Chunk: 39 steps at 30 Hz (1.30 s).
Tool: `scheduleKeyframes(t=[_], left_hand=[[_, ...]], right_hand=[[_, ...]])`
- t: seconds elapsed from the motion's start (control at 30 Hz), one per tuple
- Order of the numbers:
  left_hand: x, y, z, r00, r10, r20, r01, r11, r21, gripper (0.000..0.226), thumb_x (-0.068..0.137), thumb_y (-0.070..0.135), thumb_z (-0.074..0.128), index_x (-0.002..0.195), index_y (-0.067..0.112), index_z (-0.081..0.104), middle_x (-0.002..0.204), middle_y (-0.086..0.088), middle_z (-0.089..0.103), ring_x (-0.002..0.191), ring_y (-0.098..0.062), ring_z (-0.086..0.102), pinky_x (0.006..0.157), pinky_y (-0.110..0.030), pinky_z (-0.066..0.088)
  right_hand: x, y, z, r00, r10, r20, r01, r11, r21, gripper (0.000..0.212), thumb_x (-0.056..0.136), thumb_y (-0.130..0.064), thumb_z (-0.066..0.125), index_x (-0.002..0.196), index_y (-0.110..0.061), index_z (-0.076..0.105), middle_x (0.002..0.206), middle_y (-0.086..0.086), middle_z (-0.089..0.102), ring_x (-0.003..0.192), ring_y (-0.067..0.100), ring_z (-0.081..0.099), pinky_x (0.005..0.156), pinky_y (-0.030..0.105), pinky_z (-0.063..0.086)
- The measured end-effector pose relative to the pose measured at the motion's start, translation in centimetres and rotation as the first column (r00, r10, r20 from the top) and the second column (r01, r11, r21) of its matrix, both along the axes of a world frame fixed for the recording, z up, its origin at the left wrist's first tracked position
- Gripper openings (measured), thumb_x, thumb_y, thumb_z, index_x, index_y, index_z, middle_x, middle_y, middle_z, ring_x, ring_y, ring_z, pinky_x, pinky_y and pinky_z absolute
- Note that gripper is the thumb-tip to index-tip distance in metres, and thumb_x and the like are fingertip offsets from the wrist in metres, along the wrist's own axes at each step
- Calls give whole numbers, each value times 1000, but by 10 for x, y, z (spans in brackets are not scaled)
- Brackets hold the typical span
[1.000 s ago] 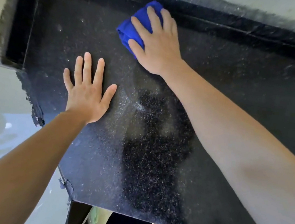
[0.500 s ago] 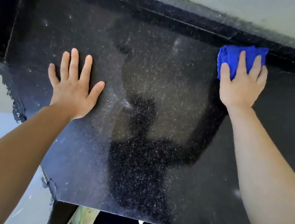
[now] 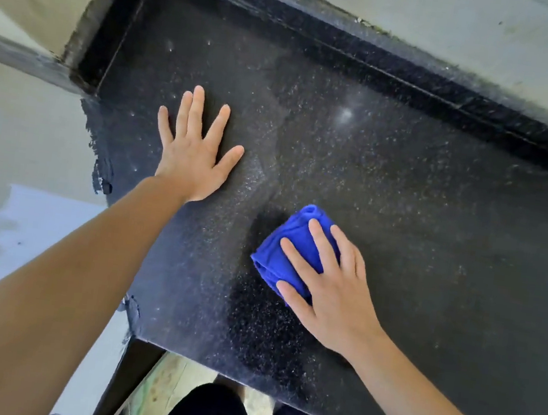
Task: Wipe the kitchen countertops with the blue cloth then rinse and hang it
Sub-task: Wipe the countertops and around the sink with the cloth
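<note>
Speckled black stone countertop (image 3: 405, 196), bunched blue cloth (image 3: 286, 247) pressed flat under straight-fingered right hand (image 3: 332, 283), left hand (image 3: 193, 152) laid spread on stone

Pale plastered wall (image 3: 461, 20) behind; light grey, dark-flecked floor (image 3: 22, 221) below.
</note>
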State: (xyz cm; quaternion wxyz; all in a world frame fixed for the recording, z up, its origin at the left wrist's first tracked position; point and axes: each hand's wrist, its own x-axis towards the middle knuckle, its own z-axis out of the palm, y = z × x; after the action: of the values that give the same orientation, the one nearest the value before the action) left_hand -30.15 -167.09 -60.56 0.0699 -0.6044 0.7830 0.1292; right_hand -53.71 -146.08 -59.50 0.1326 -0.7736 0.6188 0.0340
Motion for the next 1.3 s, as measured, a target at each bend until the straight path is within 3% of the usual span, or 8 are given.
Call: scheduleKeyframes(t=[0.17, 0.37, 0.57, 0.77, 0.9, 0.97, 1.1, 1.3], left_hand=[[34, 33, 10, 987, 148, -62, -148, 989, 11, 77, 98, 67, 21, 159, 22, 13, 167, -9, -14, 154, -27, -13, 119, -60, -8], [78, 51, 8, 982, 190, 24, -191, 980, 50, 84, 92, 74, 19, 160, 28, 2, 168, -2, -10, 154, -22, -9, 122, -57, -2], [83, 42, 7, 984, 177, 29, -179, 981, 72, 84, 90, 78, 15, 159, 34, -3, 168, 2, -13, 154, -20, -12, 123, -53, -2], [87, 46, 4, 986, 166, -14, -166, 986, 0, 80, 94, 75, 25, 159, 30, 15, 168, -5, 5, 155, -26, 4, 122, -55, 6], [95, 41, 6, 986, 130, -102, -138, 987, -83, 72, 96, 65, 31, 154, 23, 36, 163, -12, 27, 149, -33, 24, 120, -57, 12], [103, 36, 9, 981, 149, -123, -161, 982, -97, 72, 97, 66, 29, 156, 25, 29, 165, -13, 19, 151, -34, 19, 121, -58, 7], [136, 24, 9, 958, 285, -18, -286, 958, -29, 85, 91, 80, 15, 159, 32, 0, 167, -9, -14, 154, -33, -12, 120, -61, -6], [152, 25, -1, 940, 339, 32, -340, 939, 57, 93, 85, 85, 9, 158, 29, -8, 166, -12, -17, 152, -34, -19, 117, -67, -7]], right_hand=[[11, -33, -3, 999, -12, 36, 8, 995, 96, 65, 100, -65, 28, 157, -33, 32, 169, 12, 3, 153, 42, 5, 124, 56, 9], [66, -201, -9, 984, -168, 64, 162, 982, 94, 69, 99, -68, 27, 160, -38, 13, 169, 12, -10, 153, 42, -8, 124, 53, -4], [105, -313, -13, 977, -207, 46, 204, 977, 53, 70, 99, -68, 20, 161, -37, 10, 169, 13, -7, 154, 41, -8, 124, 54, -4], [97, -169, -16, 993, -38, 110, 41, 999, -25, 64, 102, -61, 29, 159, -32, 26, 169, 15, 5, 154, 43, 2, 124, 57, 6], [72, -56, -6, 997, -2, 83, -5, 996, 88, 64, 103, -63, 28, 159, -34, 25, 170, 12, -2, 155, 40, -5, 125, 57, 5], [70, -47, -5, 998, 6, 66, -14, 993, 121, 64, 102, -65, 27, 158, -35, 25, 170, 10, -5, 155, 40, -5, 125, 57, 4], [90, -113, -8, 995, 40, 90, -48, 995, 83, 64, 101, -64, 29, 158, -35, 25, 169, 11, -5, 154, 41, -6, 124, 57, 1], [171, -295, -7, 996, -77, 52, 73, 995, 72, 68, 100, -66, 27, 160, -39, 12, 169, 12, -11, 153, 42, -10, 123, 55, -5]])
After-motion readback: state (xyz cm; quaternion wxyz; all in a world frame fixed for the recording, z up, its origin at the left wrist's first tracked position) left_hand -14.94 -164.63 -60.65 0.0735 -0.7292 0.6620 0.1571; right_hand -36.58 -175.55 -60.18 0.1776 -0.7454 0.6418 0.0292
